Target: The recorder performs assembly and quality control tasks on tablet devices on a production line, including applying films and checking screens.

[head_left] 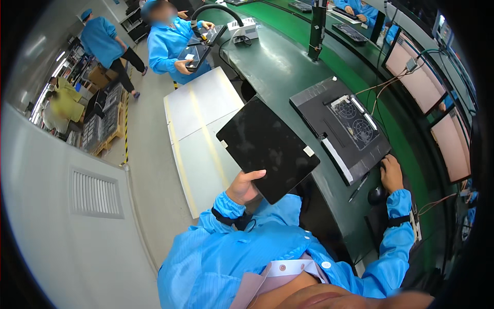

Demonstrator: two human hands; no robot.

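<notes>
My left hand [246,186] grips a black flat tablet-like panel [270,147] by its near corner, thumb lying on top. The panel is tilted in front of me, with a small pale tab on each of two opposite edges. On the green bench at right, my right hand [392,174] rests beside the near right corner of a black test fixture [342,129], its fingers partly hidden and nothing visible in them. The fixture's top bears a pale plate with two round patterns and white bars. Close to that hand are a black mouse [377,195] and a pen [359,187].
White boards with yellow tape [200,139] lie left of the green bench [272,56]. Cables run from the fixture towards monitors [416,72] at right. Beyond, a co-worker [172,46] handles dark devices near a white box [244,31]. A louvred white panel [56,216] stands left.
</notes>
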